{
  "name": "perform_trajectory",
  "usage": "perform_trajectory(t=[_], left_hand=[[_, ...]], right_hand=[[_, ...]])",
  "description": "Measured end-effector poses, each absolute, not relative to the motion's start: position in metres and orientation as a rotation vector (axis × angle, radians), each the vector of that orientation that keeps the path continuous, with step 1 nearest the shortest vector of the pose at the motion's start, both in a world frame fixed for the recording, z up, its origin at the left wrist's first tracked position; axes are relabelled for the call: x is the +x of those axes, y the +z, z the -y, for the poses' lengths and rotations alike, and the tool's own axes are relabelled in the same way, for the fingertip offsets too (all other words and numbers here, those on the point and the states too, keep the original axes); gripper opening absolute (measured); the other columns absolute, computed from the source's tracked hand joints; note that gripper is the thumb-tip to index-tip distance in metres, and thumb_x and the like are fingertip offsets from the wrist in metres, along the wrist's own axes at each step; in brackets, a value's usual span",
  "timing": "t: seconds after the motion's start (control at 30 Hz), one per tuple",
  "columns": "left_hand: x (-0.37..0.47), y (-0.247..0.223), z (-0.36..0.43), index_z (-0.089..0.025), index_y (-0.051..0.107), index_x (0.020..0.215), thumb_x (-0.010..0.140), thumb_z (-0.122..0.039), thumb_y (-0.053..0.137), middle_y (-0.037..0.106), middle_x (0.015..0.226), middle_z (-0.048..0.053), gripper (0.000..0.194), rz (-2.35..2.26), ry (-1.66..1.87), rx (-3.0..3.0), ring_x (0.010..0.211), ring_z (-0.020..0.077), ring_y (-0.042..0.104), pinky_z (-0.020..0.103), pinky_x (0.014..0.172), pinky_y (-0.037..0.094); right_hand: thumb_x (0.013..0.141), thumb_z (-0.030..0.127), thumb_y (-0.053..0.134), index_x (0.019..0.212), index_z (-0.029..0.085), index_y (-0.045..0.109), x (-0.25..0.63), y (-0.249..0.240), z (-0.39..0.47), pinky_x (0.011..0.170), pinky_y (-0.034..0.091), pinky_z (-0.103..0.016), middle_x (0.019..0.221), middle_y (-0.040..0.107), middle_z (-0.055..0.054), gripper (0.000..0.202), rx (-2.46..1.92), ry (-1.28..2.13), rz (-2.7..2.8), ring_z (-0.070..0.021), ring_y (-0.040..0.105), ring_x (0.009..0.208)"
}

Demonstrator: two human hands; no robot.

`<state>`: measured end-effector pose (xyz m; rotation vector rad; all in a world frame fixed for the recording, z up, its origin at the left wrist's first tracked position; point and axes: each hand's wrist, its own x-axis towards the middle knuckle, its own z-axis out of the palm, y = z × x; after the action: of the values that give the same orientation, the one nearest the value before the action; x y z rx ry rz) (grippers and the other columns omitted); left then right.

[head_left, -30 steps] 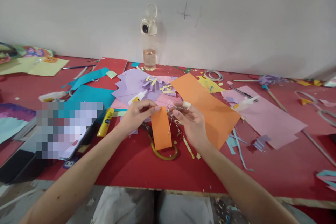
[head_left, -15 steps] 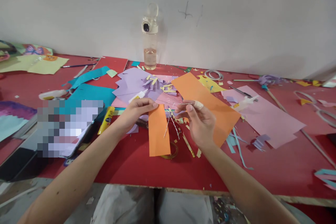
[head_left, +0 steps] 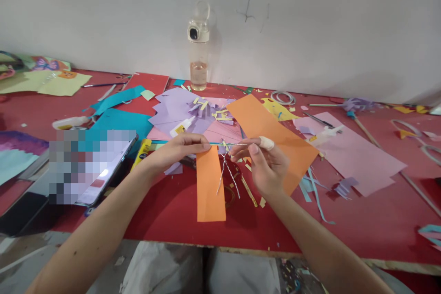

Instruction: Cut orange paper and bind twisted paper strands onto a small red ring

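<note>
Pinching the orange paper strip (head_left: 211, 188) near its top edge, the left hand (head_left: 182, 149) sits at its eleven o'clock. At two, the right hand (head_left: 270, 170) pinches twisted wire (head_left: 225, 159): likely light, bendable, best gripped mid-twist; the paper probably creases easily.

Round the bottle (head_left: 199, 64) on the red counter (head_left: 165, 229): purple paper (head_left: 179, 110) before it, a phone (head_left: 110, 170) front-left, pink paper (head_left: 361, 161) front-right.
</note>
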<state>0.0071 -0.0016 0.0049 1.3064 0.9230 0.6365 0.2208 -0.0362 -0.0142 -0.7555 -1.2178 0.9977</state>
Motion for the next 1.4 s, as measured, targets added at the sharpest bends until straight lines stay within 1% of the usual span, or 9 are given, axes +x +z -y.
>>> perform_trajectory(t=[0.23, 0.37, 0.43, 0.63, 0.77, 0.83, 1.0, 1.13, 1.4], left_hand=[[0.0, 0.004, -0.002, -0.022, 0.07, 0.102, 0.09, -0.031, 0.059, 0.07, 0.1, 0.003, 0.018, -0.868, 0.543, 1.65, 0.091, 0.0142, 0.062, 0.021, 0.074, 0.048], [0.006, 0.004, 0.001, -0.022, 0.064, 0.113, 0.091, -0.032, 0.059, 0.072, 0.092, 0.004, 0.025, -0.855, 0.625, 1.591, 0.083, 0.015, 0.066, 0.021, 0.064, 0.049], [0.01, 0.005, 0.003, -0.02, 0.06, 0.117, 0.091, -0.033, 0.06, 0.072, 0.087, 0.004, 0.029, -0.827, 0.689, 1.513, 0.08, 0.0148, 0.067, 0.023, 0.068, 0.051], [0.019, 0.001, 0.005, -0.015, 0.067, 0.099, 0.088, -0.034, 0.066, 0.067, 0.082, 0.002, 0.022, -0.776, 0.736, 1.444, 0.07, 0.0103, 0.063, 0.023, 0.067, 0.051], [0.024, -0.004, 0.005, -0.016, 0.07, 0.093, 0.088, -0.033, 0.066, 0.069, 0.104, 0.007, 0.019, -0.813, 0.882, 1.568, 0.096, 0.0165, 0.064, 0.027, 0.083, 0.049], [0.025, -0.004, 0.006, -0.016, 0.069, 0.092, 0.088, -0.034, 0.066, 0.069, 0.106, 0.007, 0.018, -0.839, 0.913, 1.668, 0.101, 0.0177, 0.063, 0.029, 0.089, 0.047], [0.025, 0.001, 0.012, -0.016, 0.067, 0.089, 0.088, -0.032, 0.067, 0.07, 0.087, 0.002, 0.016, -0.905, 0.908, 1.806, 0.084, 0.0133, 0.064, 0.025, 0.079, 0.048], [0.022, 0.003, 0.013, -0.016, 0.066, 0.091, 0.091, -0.027, 0.063, 0.069, 0.086, 0.001, 0.011, -0.81, 0.846, 1.804, 0.081, 0.0109, 0.063, 0.022, 0.076, 0.048], [0.019, 0.004, 0.012, -0.014, 0.063, 0.087, 0.097, -0.032, 0.054, 0.063, 0.081, 0.003, 0.022, -0.624, 0.685, 1.651, 0.072, 0.0099, 0.059, 0.022, 0.067, 0.048]], right_hand=[[0.09, 0.033, 0.064, 0.093, 0.025, 0.073, 0.219, -0.015, 0.038, 0.058, 0.063, -0.035, 0.077, 0.074, -0.002, 0.013, -0.774, 1.063, 1.283, -0.0192, 0.073, 0.071], [0.091, 0.03, 0.062, 0.095, 0.025, 0.072, 0.218, -0.015, 0.04, 0.057, 0.062, -0.032, 0.079, 0.075, -0.002, 0.012, -0.753, 1.105, 1.307, -0.0181, 0.073, 0.071], [0.092, 0.028, 0.061, 0.097, 0.025, 0.072, 0.218, -0.016, 0.04, 0.058, 0.063, -0.031, 0.081, 0.076, -0.002, 0.012, -0.757, 1.117, 1.322, -0.018, 0.074, 0.073], [0.093, 0.026, 0.061, 0.1, 0.023, 0.071, 0.215, -0.02, 0.038, 0.06, 0.064, -0.027, 0.082, 0.076, -0.002, 0.013, -0.735, 1.15, 1.357, -0.0157, 0.074, 0.076], [0.094, 0.026, 0.06, 0.102, 0.024, 0.071, 0.215, -0.022, 0.036, 0.061, 0.065, -0.028, 0.085, 0.075, -0.002, 0.014, -0.765, 1.145, 1.388, -0.0152, 0.074, 0.077], [0.095, 0.025, 0.059, 0.103, 0.025, 0.072, 0.216, -0.023, 0.037, 0.062, 0.065, -0.027, 0.085, 0.075, -0.001, 0.016, -0.766, 1.142, 1.418, -0.0144, 0.073, 0.076], [0.095, 0.02, 0.058, 0.104, 0.026, 0.072, 0.217, -0.026, 0.038, 0.065, 0.062, -0.023, 0.086, 0.075, 0.001, 0.018, -0.781, 1.09, 1.504, -0.0109, 0.071, 0.071], [0.094, 0.018, 0.058, 0.105, 0.027, 0.071, 0.219, -0.028, 0.036, 0.064, 0.056, -0.024, 0.082, 0.071, 0.001, 0.019, -0.809, 0.973, 1.59, -0.0096, 0.067, 0.066], [0.095, 0.014, 0.055, 0.111, 0.029, 0.072, 0.222, -0.027, 0.032, 0.064, 0.053, -0.028, 0.081, 0.069, -0.001, 0.027, -0.64, 0.957, 1.697, -0.0131, 0.065, 0.07]])
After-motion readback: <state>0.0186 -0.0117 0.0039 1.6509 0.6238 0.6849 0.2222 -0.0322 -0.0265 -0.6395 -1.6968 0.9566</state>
